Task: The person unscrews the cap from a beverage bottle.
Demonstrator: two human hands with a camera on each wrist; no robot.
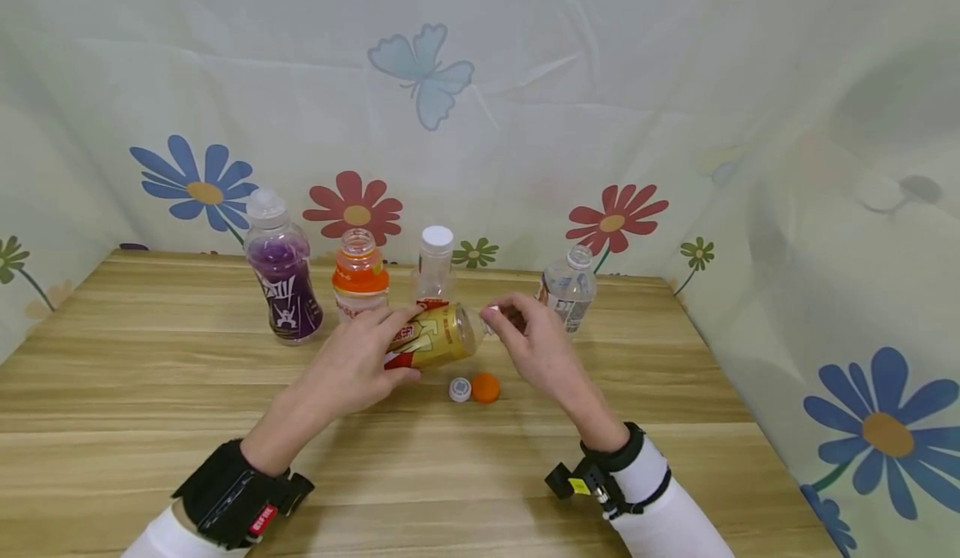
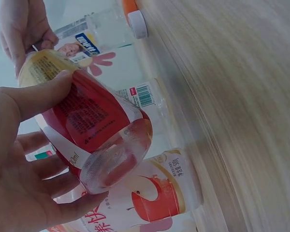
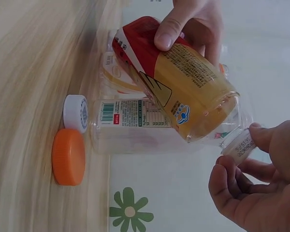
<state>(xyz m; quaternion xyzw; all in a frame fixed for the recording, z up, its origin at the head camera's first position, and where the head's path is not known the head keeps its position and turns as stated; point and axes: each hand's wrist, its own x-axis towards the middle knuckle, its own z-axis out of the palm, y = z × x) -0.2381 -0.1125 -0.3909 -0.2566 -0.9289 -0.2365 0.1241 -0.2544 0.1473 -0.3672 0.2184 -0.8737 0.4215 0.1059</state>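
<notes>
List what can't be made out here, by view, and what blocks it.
- Head: lower part of the white-capped clear bottle, hidden behind the held bottle.
- Head: some of the left grip's fingers, hidden behind that bottle.
- Head: marking on the loose white cap, too small.
- Left wrist: rest of the orange cap, cut off by the top edge.
- Right wrist: rest of the right grip, cut off by the right edge.

The bottle (image 1: 435,337) in my left hand (image 1: 360,366) is clear, glossy plastic, finely ridged at the base (image 2: 118,159), with a smooth, shiny label (image 3: 191,72). In my right hand (image 1: 536,345) the white cap (image 3: 240,145) looks like smooth plastic. The orange cap (image 3: 68,157) is matt plastic, ribbed round its side. My table (image 1: 420,483) shows wood grain with a soft sheen; the backdrop (image 1: 525,149) looks like thin, creased cloth.
</notes>
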